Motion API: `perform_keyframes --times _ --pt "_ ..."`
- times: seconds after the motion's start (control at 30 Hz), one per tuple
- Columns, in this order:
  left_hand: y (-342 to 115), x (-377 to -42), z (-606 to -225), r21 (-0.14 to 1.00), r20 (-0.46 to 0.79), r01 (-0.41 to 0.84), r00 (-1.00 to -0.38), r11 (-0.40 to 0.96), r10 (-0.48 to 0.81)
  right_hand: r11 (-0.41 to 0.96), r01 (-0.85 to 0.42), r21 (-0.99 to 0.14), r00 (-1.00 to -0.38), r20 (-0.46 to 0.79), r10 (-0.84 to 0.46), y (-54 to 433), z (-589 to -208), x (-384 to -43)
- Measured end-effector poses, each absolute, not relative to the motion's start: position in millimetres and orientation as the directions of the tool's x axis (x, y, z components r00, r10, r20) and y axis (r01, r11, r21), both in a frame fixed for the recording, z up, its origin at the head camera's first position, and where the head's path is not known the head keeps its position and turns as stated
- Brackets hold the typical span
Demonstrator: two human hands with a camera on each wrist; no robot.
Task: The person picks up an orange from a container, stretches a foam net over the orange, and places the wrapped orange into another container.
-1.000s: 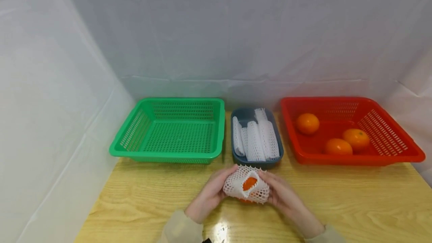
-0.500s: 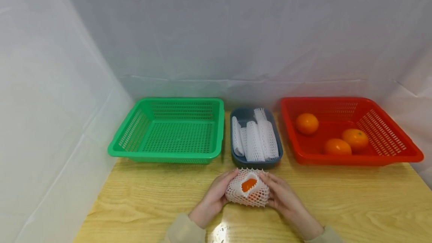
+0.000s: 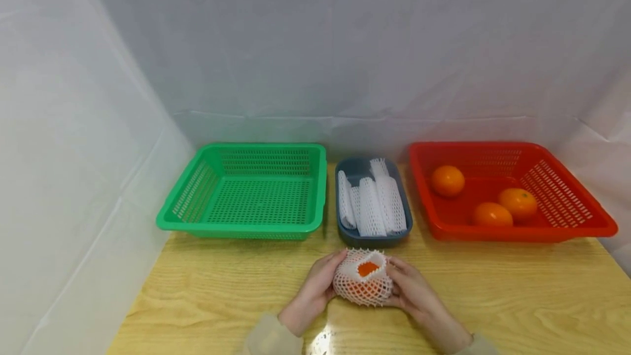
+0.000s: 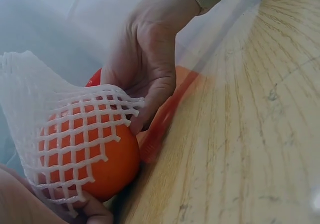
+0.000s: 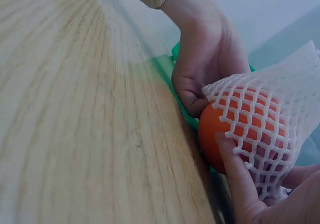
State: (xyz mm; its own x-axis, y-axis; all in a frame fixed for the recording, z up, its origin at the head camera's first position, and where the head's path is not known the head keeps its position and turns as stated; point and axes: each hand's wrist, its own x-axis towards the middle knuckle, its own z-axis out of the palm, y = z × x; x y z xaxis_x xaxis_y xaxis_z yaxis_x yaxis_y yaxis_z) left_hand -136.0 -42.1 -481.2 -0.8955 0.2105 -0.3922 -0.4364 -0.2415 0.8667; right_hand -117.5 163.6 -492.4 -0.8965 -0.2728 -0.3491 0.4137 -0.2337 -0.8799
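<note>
An orange (image 3: 367, 269) sits inside a white foam net sleeve (image 3: 356, 288) at the middle front of the table. Its top shows through the sleeve's ragged upper opening. My left hand (image 3: 317, 287) grips the sleeved orange from the left, thumb near the upper edge. From the other side my right hand (image 3: 415, 292) holds it with thumb and fingers. In the left wrist view the sleeve (image 4: 75, 134) covers much of the orange (image 4: 120, 166), whose underside is bare. A finger of my right hand (image 5: 240, 184) touches the bare fruit below the netting in the right wrist view.
A blue-grey tray (image 3: 401, 237) with several rolled foam sleeves (image 3: 372, 207) stands just beyond my hands. To its left is a green basket (image 3: 246, 228). On its right, a red basket (image 3: 522, 233) holds three oranges (image 3: 447, 181). White sheeting (image 3: 315, 70) rises behind.
The netting has come down over the orange's near side, where bare peel showed earlier. The sleeve's opening has turned upward and shifted slightly right. Both hands have moved a little toward me.
</note>
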Motion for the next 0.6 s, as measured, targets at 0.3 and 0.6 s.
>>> perform_keyframes --times 0.3,0.6 --pt "-40 -134 -478 0.905 -0.36 -0.386 -0.919 -0.178 0.162 -0.081 0.342 -0.936 -0.927 -0.321 -0.194 159 -492 -117" --pt "-40 -133 -482 0.909 -0.352 -0.375 -0.924 -0.179 0.15 0.023 0.297 -0.955 -0.938 -0.296 -0.179 152 -490 -116"
